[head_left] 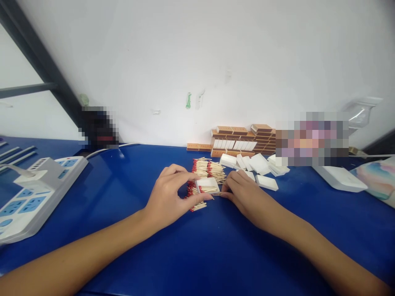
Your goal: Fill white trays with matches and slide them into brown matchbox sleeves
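A small white matchbox tray [207, 183] with a few red-tipped matches in it lies on the blue table [197, 246]. My left hand [168, 196] curls round the tray's left side, fingers pinched on it. My right hand [242, 191] pinches the tray's right end with closed fingers. A loose heap of red-tipped matches [207, 167] lies just behind the tray, and more matches [197, 205] lie under my left fingers.
Several empty white trays [259, 164] lie scattered to the right of the matches. Brown matchbox sleeves [243, 137] are stacked against the white wall. A white power strip [33, 185] sits at the left. A white box [339, 177] lies at the right.
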A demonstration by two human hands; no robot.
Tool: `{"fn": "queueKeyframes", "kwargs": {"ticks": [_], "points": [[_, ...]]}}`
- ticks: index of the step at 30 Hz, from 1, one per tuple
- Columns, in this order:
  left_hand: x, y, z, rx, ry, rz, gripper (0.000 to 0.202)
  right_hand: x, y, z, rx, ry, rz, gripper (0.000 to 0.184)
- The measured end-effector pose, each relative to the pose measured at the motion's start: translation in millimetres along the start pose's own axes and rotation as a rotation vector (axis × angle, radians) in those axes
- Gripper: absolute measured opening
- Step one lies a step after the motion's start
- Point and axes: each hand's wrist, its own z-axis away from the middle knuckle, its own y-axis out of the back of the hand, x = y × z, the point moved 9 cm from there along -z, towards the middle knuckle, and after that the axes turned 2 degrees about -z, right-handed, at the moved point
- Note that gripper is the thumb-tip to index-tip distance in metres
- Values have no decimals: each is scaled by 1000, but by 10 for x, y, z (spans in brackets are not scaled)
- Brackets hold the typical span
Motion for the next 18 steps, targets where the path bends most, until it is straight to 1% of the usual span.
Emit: {"fn": "queueKeyframes", "kwargs": {"ticks": [3,7,10,18], "points": [[-2,-1,-2,-4,4,-6,44,0,-5,0,-5,-2,9,17],[8,5,4,-3,-10,-15,39,0,-1,6,-3,-16,-15,12],[2,8,6,1,-11,-15,38,-1,-21,18,7,-15,-16,14],[-1,6,7,7,-19,-7,39,-68,-44,46,61,88,92,17]]}}
